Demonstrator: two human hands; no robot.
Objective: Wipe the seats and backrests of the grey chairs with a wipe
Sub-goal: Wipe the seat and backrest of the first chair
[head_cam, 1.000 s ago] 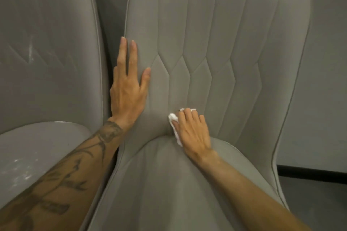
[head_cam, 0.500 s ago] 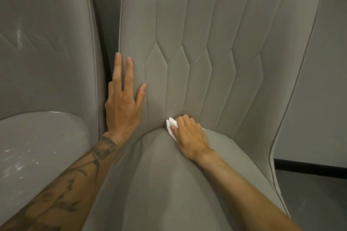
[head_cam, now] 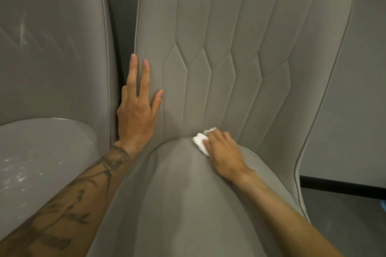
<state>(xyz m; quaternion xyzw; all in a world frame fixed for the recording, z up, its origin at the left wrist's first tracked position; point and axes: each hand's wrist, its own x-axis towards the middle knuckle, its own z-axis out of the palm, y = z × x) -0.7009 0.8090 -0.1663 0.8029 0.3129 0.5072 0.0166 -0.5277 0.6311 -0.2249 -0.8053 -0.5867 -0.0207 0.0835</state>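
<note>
1. The left hand (head_cam: 137, 115) lies flat against the left edge of the grey chair's backrest (head_cam: 229, 37), fingers straight and holding nothing.
2. The right hand (head_cam: 224, 152) has its fingers bent over a crumpled white wipe (head_cam: 199, 144) and presses it down.
3. The wipe sits in the crease where the backrest meets the seat (head_cam: 188, 204), near the middle of the chair.
4. The two hands are apart, the left one higher up.
5. A second grey chair (head_cam: 52, 48) stands just beside, on the left, with pale streaks on its seat.
</note>
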